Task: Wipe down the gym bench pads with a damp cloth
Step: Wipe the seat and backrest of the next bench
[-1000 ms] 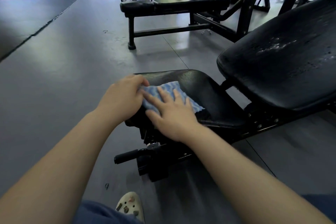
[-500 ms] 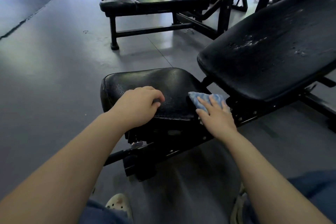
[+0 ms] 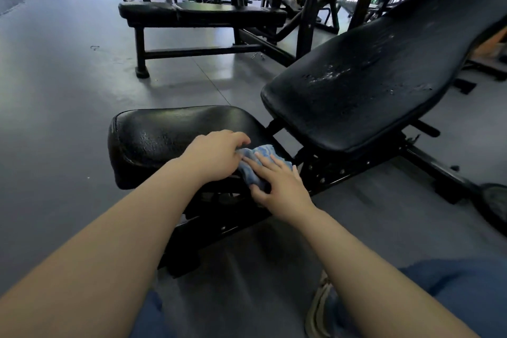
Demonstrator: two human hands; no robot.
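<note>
Where the black seat pad [image 3: 175,134] sits low at the middle of the view, everything else can be placed against it. Far beyond its left end, a flat bench [image 3: 203,12] stands on the grey floor [image 3: 60,85], well apart from it. On the seat pad's near right corner rests the left hand [image 3: 216,158], knuckles up and fingers curled down, their tips touching the left edge of the blue cloth [image 3: 256,163]; whether they pinch the cloth or merely rest against it cannot be told. The cloth lies bunched over that same near right corner, draped partly down the seat pad's side. Just right of the left hand, the right hand [image 3: 279,185] lies on the cloth with its fingers stretched out nearly straight and pressed flat on the fabric, the thumb spread below; it grips nothing. Right of the seat pad and raised above it, the inclined back pad [image 3: 384,77] slopes up and away, with wet-looking, shining patches near its middle. Under both pads runs the black metal frame [image 3: 343,173], bolted beside the right hand.
</note>
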